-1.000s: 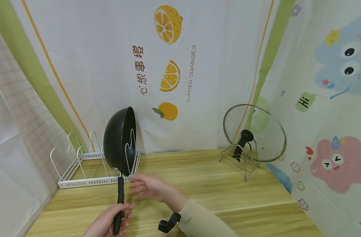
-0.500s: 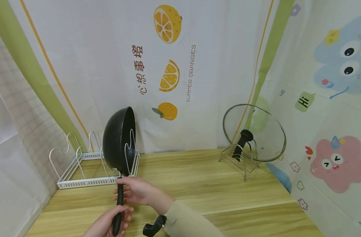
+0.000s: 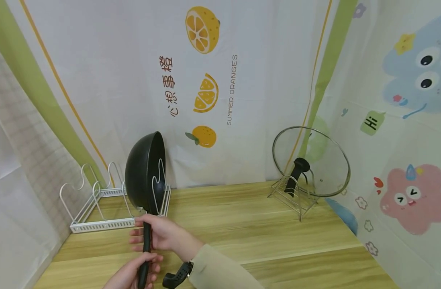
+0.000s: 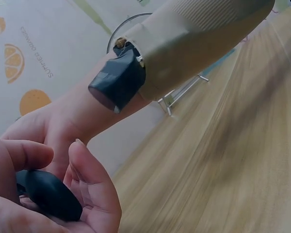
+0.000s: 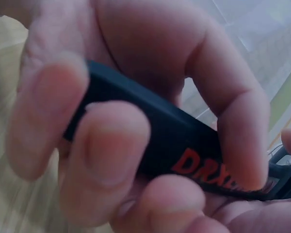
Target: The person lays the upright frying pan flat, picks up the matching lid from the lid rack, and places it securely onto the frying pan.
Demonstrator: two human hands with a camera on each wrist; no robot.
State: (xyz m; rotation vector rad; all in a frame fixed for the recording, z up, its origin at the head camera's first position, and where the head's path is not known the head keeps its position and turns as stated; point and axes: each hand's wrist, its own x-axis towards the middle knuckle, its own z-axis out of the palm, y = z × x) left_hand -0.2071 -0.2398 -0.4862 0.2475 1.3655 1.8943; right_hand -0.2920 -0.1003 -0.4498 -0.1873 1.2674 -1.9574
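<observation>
A black wok [image 3: 138, 172] stands on its side in a white wire rack [image 3: 103, 225], its handle [image 3: 147, 241] pointing toward me. My left hand [image 3: 128, 273] grips the lower end of that handle, whose dark tip [image 4: 56, 196] shows between the fingers in the left wrist view. Higher up, just below the wok's body, my right hand [image 3: 166, 236] holds the handle with thumb and fingers curled around it. Red lettering [image 5: 208, 170] on the handle is partly covered by the thumb in the right wrist view.
A glass lid [image 3: 349, 176] with a black knob leans in a small wire stand [image 3: 299, 210] at the right. White printed curtains [image 3: 256, 152] hang behind and beside the wooden table [image 3: 242, 224]. Wire loops of the rack rise left of the wok.
My right hand has moved left from beside the wok onto the upper handle and curled around it. My left hand keeps its grip, and the wok stays in the rack.
</observation>
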